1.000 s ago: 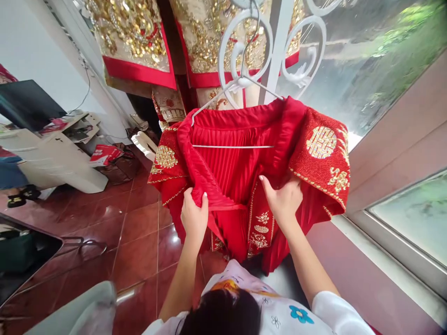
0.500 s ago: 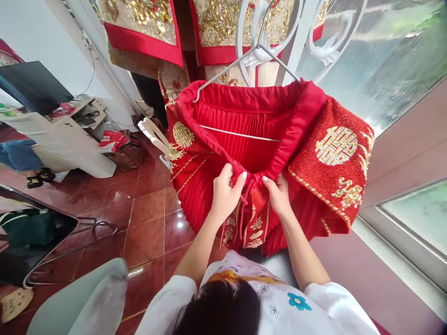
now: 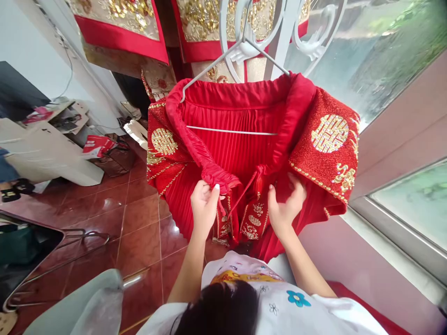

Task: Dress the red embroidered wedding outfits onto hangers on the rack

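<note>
A red pleated skirt (image 3: 223, 116) with gold embroidery hangs from a white wire hanger (image 3: 223, 55), its gathered waistband parted at the front. My left hand (image 3: 203, 207) is closed on the left end of the waistband, thumb on top and the other fingers partly hidden. Beside the right end, my right hand (image 3: 288, 204) has its thumb and fingers apart, holding nothing, close to the skirt's cloth. A thin red drawstring (image 3: 242, 194) runs slanting across the gap between the two ends. Embroidered front panels hang below it.
Behind the hanger are white scrolled metalwork (image 3: 240, 51) and gold-sequinned garments (image 3: 129, 21) with red borders. A window (image 3: 391, 60) lies to the right. On the left stand a white desk (image 3: 52, 153), a brown bag (image 3: 117, 158) and a pale grey chair (image 3: 80, 302). Another person's leg shows at the left edge.
The two waistband ends have come apart, and the drawstring now spans the gap. My right hand has let go and opened. My left hand has moved left and down with its end.
</note>
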`<move>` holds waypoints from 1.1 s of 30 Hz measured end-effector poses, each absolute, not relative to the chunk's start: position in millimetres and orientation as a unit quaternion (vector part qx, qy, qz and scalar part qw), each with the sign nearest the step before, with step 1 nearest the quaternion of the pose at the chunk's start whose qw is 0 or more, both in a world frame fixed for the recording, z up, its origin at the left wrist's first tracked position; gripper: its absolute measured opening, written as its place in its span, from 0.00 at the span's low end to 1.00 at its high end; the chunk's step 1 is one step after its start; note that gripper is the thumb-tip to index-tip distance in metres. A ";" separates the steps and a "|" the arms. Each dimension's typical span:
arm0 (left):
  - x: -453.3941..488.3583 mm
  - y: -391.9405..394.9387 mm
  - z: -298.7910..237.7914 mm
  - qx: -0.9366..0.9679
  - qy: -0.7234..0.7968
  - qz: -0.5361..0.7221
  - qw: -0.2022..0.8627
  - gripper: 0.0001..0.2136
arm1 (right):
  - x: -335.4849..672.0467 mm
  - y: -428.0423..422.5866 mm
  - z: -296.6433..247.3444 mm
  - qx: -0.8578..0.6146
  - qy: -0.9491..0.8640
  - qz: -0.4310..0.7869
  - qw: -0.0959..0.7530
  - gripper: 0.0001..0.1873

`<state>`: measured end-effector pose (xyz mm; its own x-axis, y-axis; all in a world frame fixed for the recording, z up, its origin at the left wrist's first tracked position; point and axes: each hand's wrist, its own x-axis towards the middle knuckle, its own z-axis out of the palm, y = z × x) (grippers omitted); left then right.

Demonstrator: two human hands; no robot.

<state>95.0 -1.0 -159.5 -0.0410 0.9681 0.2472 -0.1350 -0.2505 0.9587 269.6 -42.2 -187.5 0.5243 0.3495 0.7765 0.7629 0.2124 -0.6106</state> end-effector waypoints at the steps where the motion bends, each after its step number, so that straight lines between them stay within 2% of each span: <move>1: 93.1 -2.6 -160.1 0.512 0.412 0.605 0.451 0.11 | 263.8 -45.5 -187.0 -0.564 -0.498 -0.196 0.628 0.17; 3: 89.6 -6.3 -159.9 0.508 0.421 0.614 0.434 0.11 | 250.9 -50.2 -185.4 -0.488 -0.638 -0.153 0.576 0.15; 6: 83.6 -10.7 -159.7 0.500 0.429 0.627 0.415 0.12 | 238.3 -52.1 -186.6 -0.510 -0.771 -0.025 0.381 0.14; 10: 77.8 -12.4 -164.4 0.485 0.442 0.633 0.411 0.12 | 245.8 -51.9 -201.7 -0.737 -0.647 0.067 0.186 0.17; 12: 78.7 -13.0 -167.3 0.481 0.443 0.628 0.423 0.12 | 253.4 -50.1 -214.3 -0.789 -0.591 0.119 0.122 0.17; 14: 81.6 -13.8 -169.1 0.482 0.438 0.621 0.435 0.13 | 257.5 -44.2 -228.7 -0.786 -0.578 0.178 0.129 0.14; 16: 84.0 -14.2 -170.6 0.487 0.429 0.616 0.446 0.13 | 256.6 -33.6 -242.9 -0.772 -0.569 0.217 0.183 0.13; 20: 83.4 -14.4 -182.1 0.484 0.382 0.622 0.483 0.14 | 247.7 -7.9 -261.1 -0.776 -0.535 0.222 0.251 0.14; 24: 88.6 -20.5 -221.9 0.449 0.303 0.682 0.492 0.15 | 243.0 5.5 -263.3 -0.776 -0.510 0.228 0.293 0.15; 26: 97.6 -24.5 -251.2 0.440 0.328 0.690 0.472 0.12 | 242.4 6.5 -262.3 -0.771 -0.499 0.240 0.314 0.14; 30: 120.0 -19.4 -303.9 0.534 0.491 0.526 0.444 0.08 | 242.5 5.1 -262.0 -0.749 -0.473 0.287 0.365 0.08; 33: 131.9 -0.5 -323.5 0.595 0.513 0.453 0.421 0.10 | 241.5 3.3 -262.7 -0.708 -0.451 0.361 0.407 0.10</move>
